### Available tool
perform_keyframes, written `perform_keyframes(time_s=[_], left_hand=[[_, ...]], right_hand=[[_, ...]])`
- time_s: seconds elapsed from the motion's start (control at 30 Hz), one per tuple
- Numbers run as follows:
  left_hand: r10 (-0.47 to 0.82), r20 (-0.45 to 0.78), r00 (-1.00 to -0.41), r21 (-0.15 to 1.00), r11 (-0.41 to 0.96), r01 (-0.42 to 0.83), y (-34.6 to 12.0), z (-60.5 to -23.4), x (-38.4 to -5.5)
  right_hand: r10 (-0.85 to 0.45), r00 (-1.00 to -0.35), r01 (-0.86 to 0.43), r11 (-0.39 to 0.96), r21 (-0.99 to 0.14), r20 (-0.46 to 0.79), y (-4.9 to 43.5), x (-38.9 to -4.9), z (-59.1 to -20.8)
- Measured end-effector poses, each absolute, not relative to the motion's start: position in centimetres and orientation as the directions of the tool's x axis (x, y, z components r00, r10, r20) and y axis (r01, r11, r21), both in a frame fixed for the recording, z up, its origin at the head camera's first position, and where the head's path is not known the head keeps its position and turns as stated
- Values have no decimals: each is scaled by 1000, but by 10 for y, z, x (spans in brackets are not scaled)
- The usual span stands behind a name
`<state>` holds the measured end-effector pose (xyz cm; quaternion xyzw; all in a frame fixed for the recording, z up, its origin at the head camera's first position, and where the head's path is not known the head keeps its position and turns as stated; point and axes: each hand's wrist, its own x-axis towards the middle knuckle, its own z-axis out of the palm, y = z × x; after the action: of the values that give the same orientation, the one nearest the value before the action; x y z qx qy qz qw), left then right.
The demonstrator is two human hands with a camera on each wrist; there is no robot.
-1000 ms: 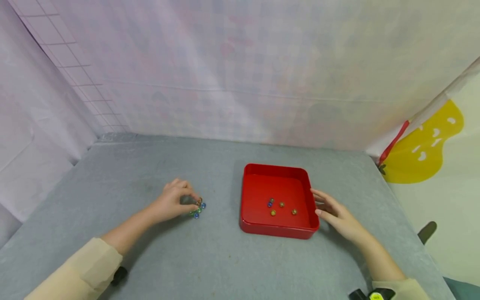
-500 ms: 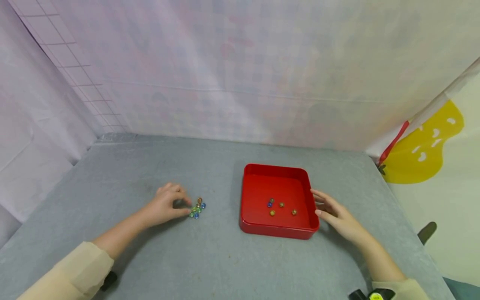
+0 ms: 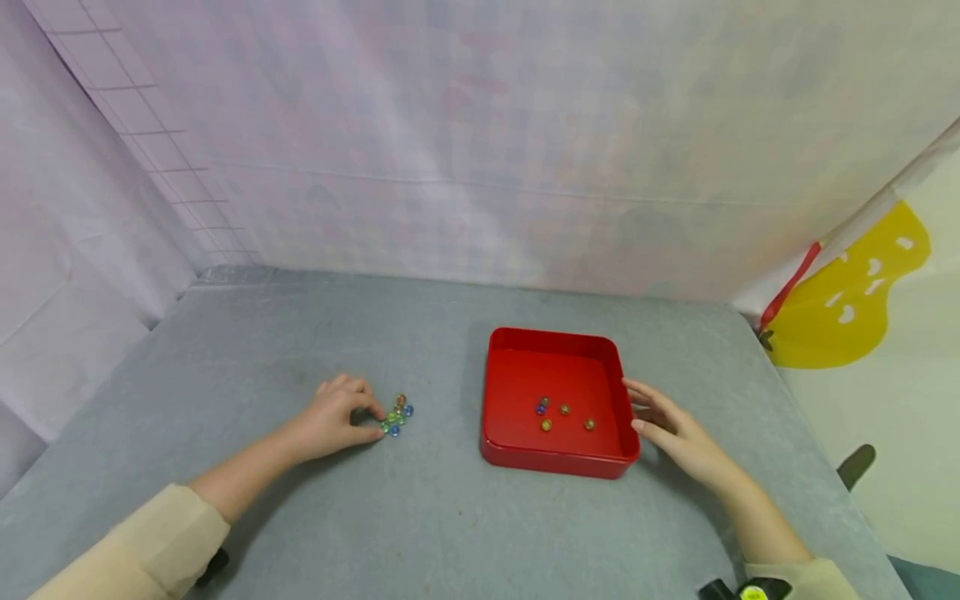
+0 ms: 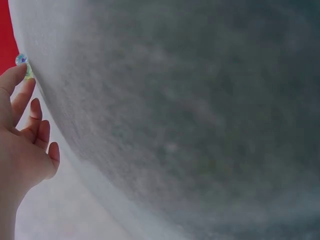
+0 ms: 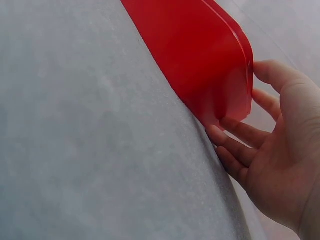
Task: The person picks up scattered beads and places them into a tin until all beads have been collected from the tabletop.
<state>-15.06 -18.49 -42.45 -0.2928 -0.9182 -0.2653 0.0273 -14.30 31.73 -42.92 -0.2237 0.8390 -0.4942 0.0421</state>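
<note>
In the head view, a small cluster of clear glass marbles, green, blue and amber, lies on the grey cloth. My left hand reaches in from the left, thumb and index finger slightly apart, their tips right at the cluster's left edge. Marbles also show beside those fingertips in the left wrist view. Right of the cluster stands a red square tray with several yellowish and blue marbles inside. My right hand touches the tray's right wall with loosely bent fingers; the right wrist view shows these fingertips against the wall.
The grey cloth covers the table. A pale patterned curtain hangs behind it, and a yellow printed shape is at the far right.
My left hand's fingers were over the marbles; they have drawn back left, then closed in slightly on the cluster's left edge. The tray and right hand have stayed put.
</note>
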Motion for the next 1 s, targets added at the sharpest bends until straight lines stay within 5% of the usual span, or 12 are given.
perform_keyframes(time_s=[1.0], left_hand=[[537,195,-821,496,668,555,-180,-425,-151]], right_hand=[[-418,-896,-333,417,-846,147,318,-143,-430]])
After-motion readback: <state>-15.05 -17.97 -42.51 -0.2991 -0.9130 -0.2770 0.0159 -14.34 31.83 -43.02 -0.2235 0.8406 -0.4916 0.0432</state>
